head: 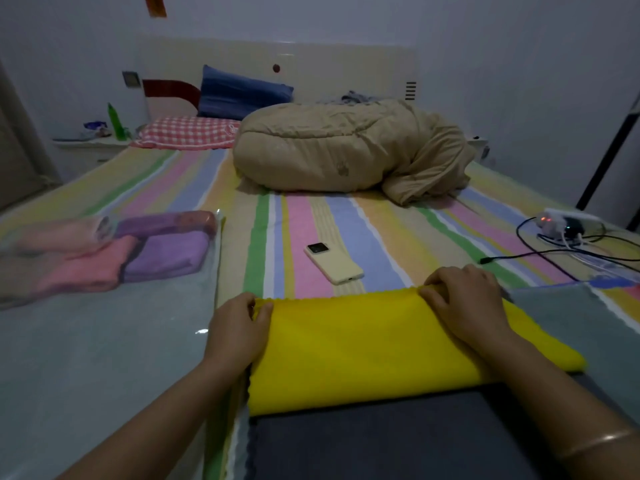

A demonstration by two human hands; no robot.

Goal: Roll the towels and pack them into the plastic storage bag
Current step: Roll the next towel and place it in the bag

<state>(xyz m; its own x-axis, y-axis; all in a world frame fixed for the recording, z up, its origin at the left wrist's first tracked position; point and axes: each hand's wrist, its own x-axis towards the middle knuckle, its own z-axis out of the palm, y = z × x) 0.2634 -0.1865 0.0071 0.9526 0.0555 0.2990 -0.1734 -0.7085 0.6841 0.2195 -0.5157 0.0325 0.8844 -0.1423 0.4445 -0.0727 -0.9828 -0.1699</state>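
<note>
- At the left of the frame I see the clear plastic storage bag (pixel 104 341) lying flat on the striped bed sheet (pixel 311 216). Its far end holds a rolled pink towel (pixel 83 268) and a rolled purple towel (pixel 169 254), side by side and touching.
- Lower centre-left, my left hand (pixel 239 327) pinches the far left corner of the bright yellow towel (pixel 363 344), thumb and fingers curled onto the edge.
- The yellow towel lies spread in the lower centre, just right of the bag, on top of a dark grey towel (pixel 381 441) that shows below it.
- Just beyond the yellow towel's far edge a pale yellow phone (pixel 334 263) lies on the sheet, back up.
- Above it, in the upper centre, sits a bunched beige quilt (pixel 329 150).
- Centre-right, my right hand (pixel 464 299) grips the towel's far right edge, fingers curled over it.
- Right of that hand lies a flat grey-green towel (pixel 581 323), partly under the yellow one.
- At the far right a white power strip (pixel 568 220) with dark cables rests on the sheet.
</note>
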